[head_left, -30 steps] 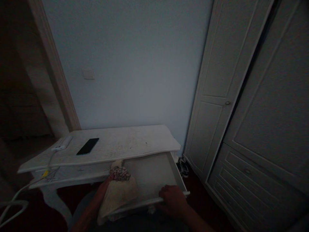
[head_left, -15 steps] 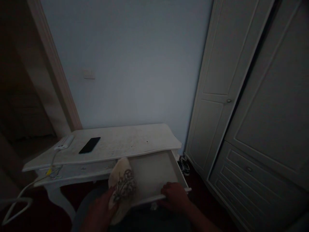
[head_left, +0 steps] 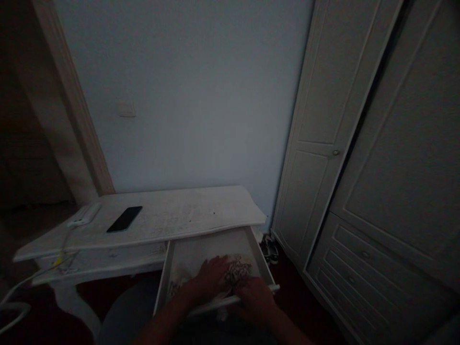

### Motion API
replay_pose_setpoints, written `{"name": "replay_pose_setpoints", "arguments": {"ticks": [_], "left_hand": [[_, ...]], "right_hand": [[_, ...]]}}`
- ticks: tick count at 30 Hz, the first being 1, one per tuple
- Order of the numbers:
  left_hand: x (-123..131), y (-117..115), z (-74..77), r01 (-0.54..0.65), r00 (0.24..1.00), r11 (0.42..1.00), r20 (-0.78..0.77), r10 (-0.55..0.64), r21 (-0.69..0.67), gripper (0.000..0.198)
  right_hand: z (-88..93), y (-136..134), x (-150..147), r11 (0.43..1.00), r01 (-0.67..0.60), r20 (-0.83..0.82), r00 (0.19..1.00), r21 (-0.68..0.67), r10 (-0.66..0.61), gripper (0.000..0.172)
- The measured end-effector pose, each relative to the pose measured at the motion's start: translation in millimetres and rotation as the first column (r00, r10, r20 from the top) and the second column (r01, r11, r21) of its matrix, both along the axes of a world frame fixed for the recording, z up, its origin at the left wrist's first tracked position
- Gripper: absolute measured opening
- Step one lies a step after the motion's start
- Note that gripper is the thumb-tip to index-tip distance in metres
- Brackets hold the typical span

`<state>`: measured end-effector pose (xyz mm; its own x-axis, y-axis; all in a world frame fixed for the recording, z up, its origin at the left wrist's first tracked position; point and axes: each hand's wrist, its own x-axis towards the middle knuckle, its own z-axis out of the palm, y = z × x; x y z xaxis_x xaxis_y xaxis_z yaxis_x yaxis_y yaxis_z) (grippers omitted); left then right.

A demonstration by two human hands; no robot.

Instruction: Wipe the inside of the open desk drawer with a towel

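Inside the pulled-out drawer (head_left: 206, 245) of the desk (head_left: 201, 206), a pale cloth with dark pattern (head_left: 237, 268) lies near the front board (head_left: 232, 301), and its long axis seems to run from left to right along this board, the patterned part toward the right. The left hand (head_left: 212, 274) rests palm down on the cloth, its fingers extended and released, pointing to the upper right, while the right hand (head_left: 254, 293) reaches over the board with fingers curled, and I cannot tell whether they grasp anything. Because the left forearm (head_left: 176, 309) covers the middle, it is hard to make out whether the pale patch (head_left: 181, 272) at left belongs to the same piece.
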<state>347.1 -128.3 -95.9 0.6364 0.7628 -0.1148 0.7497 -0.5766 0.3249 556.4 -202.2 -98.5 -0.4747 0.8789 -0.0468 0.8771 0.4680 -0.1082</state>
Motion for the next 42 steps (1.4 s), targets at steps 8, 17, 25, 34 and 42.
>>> {"name": "replay_pose_setpoints", "arguments": {"ticks": [8, 17, 25, 34, 42], "left_hand": [[-34.6, 45.5, 6.5, -0.248, 0.945, 0.957, -0.180, 0.273, 0.148, 0.072], [-57.8, 39.4, 19.4, -0.271, 0.893, 0.962, -0.366, 0.262, 0.027, 0.079], [-34.7, 10.4, 7.3, -0.122, 0.922, 0.992, -0.368, 0.122, 0.022, 0.084], [-44.6, 5.3, -1.3, -0.026, 0.950, 1.000, -0.311, 0.021, -0.011, 0.098], [-71.2, 36.6, 13.4, -0.274, 0.909, 0.950, -0.283, 0.306, 0.148, 0.085]], "right_hand": [[-4.9, 1.8, -0.4, 1.000, -0.009, 0.014, 1.000, -0.019, 0.009, 0.041], [-1.0, -2.2, -2.0, 1.000, 0.011, -0.005, 1.000, -0.007, -0.011, 0.039], [-6.8, -0.4, -1.4, 1.000, 0.017, -0.003, 1.000, -0.017, -0.017, 0.040], [-1.1, -2.7, -2.8, 1.000, 0.020, 0.004, 1.000, -0.011, -0.020, 0.038], [-3.3, -0.9, -2.1, 1.000, 0.017, 0.006, 1.000, -0.017, -0.017, 0.039]]}}
